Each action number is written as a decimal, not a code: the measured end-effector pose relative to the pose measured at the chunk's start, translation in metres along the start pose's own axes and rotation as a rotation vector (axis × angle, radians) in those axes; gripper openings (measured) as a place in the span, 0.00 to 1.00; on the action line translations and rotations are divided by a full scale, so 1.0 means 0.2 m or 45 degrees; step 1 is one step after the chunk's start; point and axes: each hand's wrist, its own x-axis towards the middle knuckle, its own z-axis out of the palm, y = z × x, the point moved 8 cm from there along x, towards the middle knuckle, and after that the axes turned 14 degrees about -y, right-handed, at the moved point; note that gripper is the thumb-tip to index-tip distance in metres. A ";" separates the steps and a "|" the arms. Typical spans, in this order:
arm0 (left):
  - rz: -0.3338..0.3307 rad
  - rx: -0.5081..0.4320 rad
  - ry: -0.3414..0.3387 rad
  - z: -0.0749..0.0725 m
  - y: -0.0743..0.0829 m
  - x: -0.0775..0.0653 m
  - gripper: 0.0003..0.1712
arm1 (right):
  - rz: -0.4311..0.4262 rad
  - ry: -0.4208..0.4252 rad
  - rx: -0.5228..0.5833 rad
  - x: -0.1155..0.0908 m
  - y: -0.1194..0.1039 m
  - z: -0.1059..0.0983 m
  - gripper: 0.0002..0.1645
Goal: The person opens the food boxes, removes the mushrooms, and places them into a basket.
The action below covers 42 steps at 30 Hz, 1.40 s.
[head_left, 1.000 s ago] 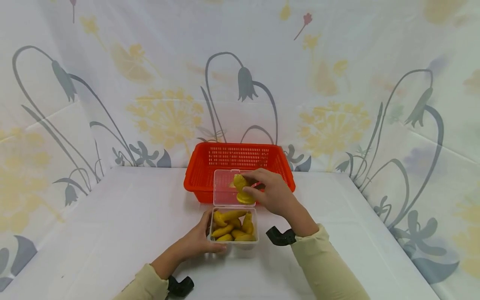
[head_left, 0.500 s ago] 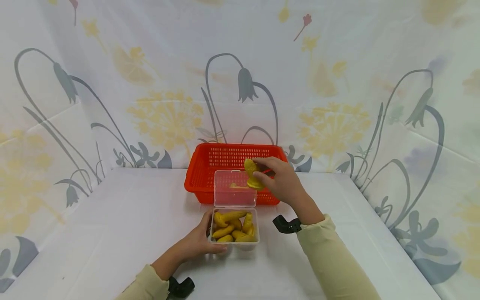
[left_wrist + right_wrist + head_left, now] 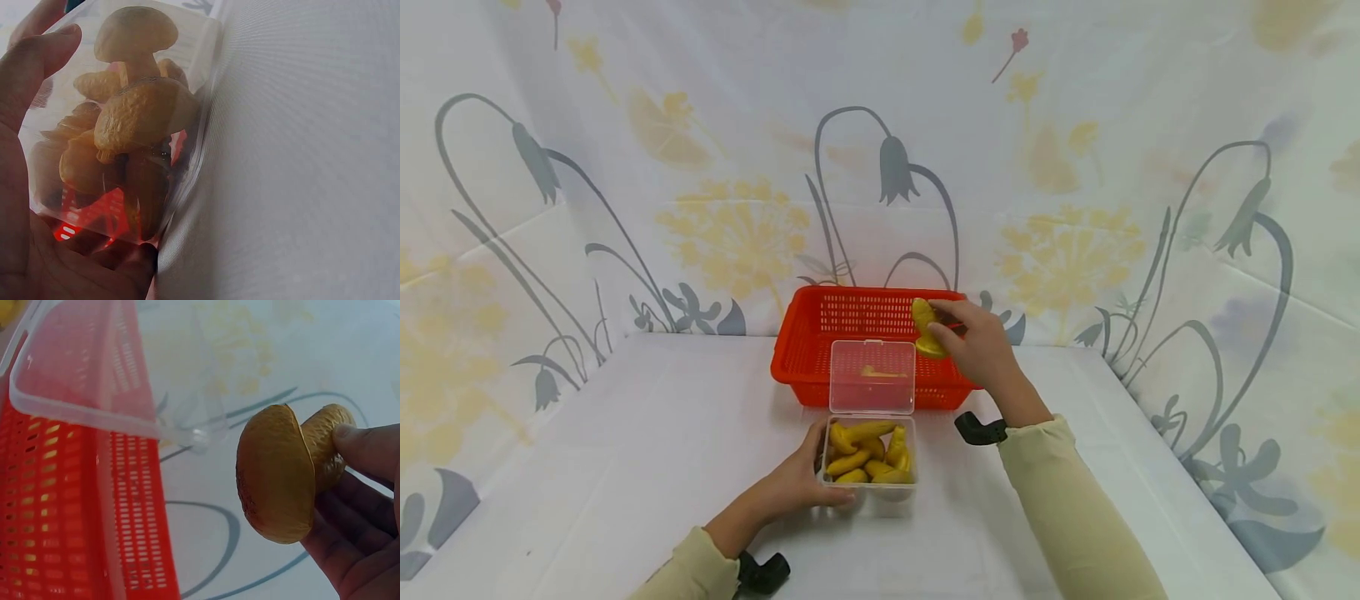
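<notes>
My right hand pinches a yellow mushroom by its stem, above the right part of the red basket. The right wrist view has the mushroom's broad cap turned to the camera, thumb and fingers on the stem. On the table, my left hand grips the left side of a clear plastic box. Several yellow mushrooms lie piled in the box. In the left wrist view, mushrooms show through its wall.
The box's hinged clear lid stands raised against the basket's front. Through it shows a yellow piece in the basket. A white cloth covers the table, with a flower-printed curtain behind.
My right hand has carried the mushroom rightward and upward, from in front of the lid to the right part of the basket. The left hand and box stay in place.
</notes>
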 end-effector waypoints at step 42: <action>-0.019 0.029 -0.002 -0.01 -0.01 0.00 0.67 | 0.481 -0.335 -0.193 0.13 0.37 0.27 0.23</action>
